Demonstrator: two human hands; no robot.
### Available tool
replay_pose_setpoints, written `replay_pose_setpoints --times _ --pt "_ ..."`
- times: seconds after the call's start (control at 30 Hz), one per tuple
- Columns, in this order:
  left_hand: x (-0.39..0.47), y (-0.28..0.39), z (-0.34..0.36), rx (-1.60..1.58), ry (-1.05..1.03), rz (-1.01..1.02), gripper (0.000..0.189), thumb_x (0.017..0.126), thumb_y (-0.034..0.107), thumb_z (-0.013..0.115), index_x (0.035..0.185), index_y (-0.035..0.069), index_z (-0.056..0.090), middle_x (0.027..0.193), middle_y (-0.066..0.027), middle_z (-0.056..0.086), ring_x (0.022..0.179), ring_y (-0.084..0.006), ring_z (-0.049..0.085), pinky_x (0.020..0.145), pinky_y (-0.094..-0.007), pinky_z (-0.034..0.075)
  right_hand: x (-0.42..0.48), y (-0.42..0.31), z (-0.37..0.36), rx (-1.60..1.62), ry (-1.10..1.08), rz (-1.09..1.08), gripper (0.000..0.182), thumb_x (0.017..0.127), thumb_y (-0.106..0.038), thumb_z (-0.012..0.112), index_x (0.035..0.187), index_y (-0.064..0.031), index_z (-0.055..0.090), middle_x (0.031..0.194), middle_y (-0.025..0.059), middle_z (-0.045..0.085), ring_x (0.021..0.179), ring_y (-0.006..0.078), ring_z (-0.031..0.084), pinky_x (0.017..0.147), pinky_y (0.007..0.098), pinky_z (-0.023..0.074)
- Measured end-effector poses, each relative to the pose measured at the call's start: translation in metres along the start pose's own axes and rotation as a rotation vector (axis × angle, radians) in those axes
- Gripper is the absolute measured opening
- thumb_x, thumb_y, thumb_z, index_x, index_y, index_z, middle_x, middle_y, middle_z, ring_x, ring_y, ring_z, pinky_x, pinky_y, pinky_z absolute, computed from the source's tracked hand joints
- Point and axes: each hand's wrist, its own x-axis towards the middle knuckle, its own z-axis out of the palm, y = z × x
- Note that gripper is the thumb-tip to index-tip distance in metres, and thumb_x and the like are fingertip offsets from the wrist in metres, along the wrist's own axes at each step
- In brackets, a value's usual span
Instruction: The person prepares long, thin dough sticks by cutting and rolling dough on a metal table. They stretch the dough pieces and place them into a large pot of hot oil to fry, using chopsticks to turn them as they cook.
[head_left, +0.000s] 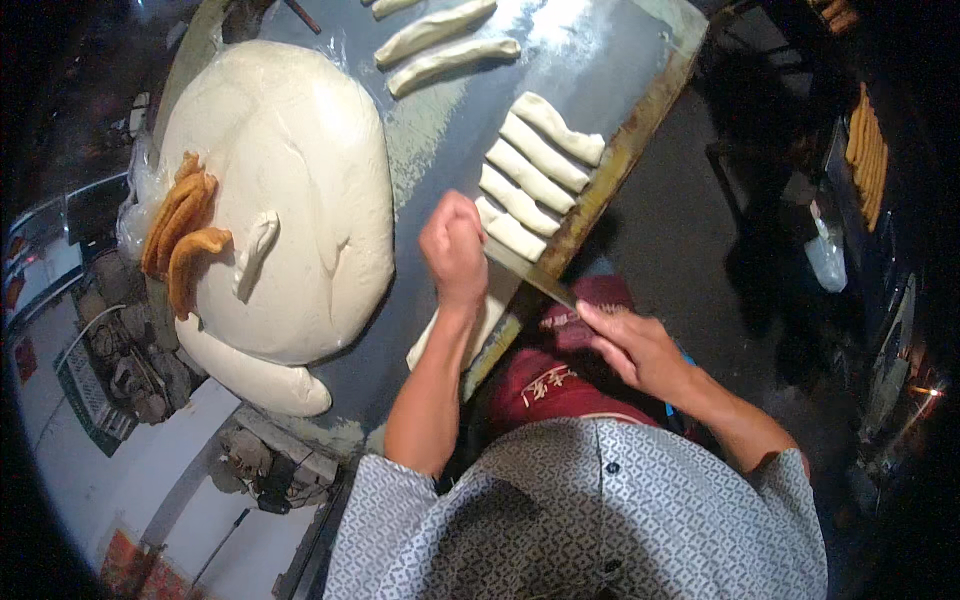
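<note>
In my right hand (630, 349) is the handle end of a long knife (529, 271), whose blade reaches left across the table's edge. My left hand (455, 244) is curled at the blade's far end; whether it grips the blade or something beneath is hidden. Just beyond the blade lie several cut dough strips (532, 165) in a slanted row, the closest touching or nearly touching the metal. On the near side a flat length of dough (491, 311) runs partly under my left forearm. A large mound of dough (277, 195) fills the table's left part.
Fried dough sticks (187, 217) and a small twisted dough piece (255, 255) rest on the mound. A dough roll (255, 371) lies along its near side. More dough strips (450, 49) are at the far end. More fried sticks (866, 161) stand at far right.
</note>
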Motion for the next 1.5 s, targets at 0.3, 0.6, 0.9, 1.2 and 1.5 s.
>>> replay_pose_setpoints --times 0.3,0.6,0.9,1.2,1.5 --pt "-0.026 -0.006 0.018 0.107 0.041 0.020 0.019 0.088 0.007 0.043 0.069 0.008 0.045 0.074 -0.0044 0.046 0.072 -0.0151 0.043 0.066 -0.0304 0.037 -0.027 -0.009 -0.009 -0.101 -0.085 0.146 0.066 0.087 -0.001 0.073 0.148 -0.0105 0.050 0.091 0.0168 0.068 0.076 0.0321 0.067 0.064 0.0404 0.0542" --pt "-0.025 0.034 0.001 0.005 -0.018 0.195 0.020 0.087 0.002 0.043 0.068 0.005 0.047 0.072 -0.0051 0.048 0.072 -0.0146 0.045 0.068 -0.0284 0.038 -0.028 -0.049 -0.019 -0.077 -0.121 0.100 0.066 0.086 0.002 0.072 0.147 -0.0090 0.051 0.089 0.0160 0.067 0.071 0.0306 0.065 0.061 0.0377 0.0532" --pt "-0.032 -0.001 -0.018 0.011 0.016 -0.018 0.020 0.085 0.000 0.039 0.067 0.005 0.046 0.071 -0.0040 0.045 0.067 -0.0124 0.042 0.062 -0.0262 0.036 -0.018 -0.015 0.023 -0.045 -0.047 0.069 0.062 0.091 -0.004 0.070 0.149 -0.0114 0.049 0.086 0.0156 0.067 0.072 0.0327 0.066 0.064 0.0408 0.0533" --pt "-0.033 -0.005 -0.017 0.020 0.023 0.022 0.018 0.086 0.002 0.039 0.070 0.006 0.047 0.073 -0.0048 0.047 0.064 -0.0121 0.044 0.059 -0.0254 0.038 -0.016 -0.014 0.027 -0.027 -0.041 0.105 0.060 0.095 -0.010 0.067 0.150 -0.0164 0.047 0.079 0.0167 0.062 0.067 0.0354 0.064 0.061 0.0445 0.0528" --pt "-0.089 0.002 0.025 0.021 0.048 -0.051 0.021 0.086 0.003 0.041 0.067 0.007 0.046 0.072 -0.0051 0.045 0.073 -0.0164 0.045 0.068 -0.0304 0.038 -0.086 -0.015 0.007 -0.159 -0.087 0.145 0.066 0.089 -0.004 0.071 0.150 -0.0170 0.048 0.082 0.0141 0.062 0.068 0.0336 0.062 0.060 0.0422 0.0509"
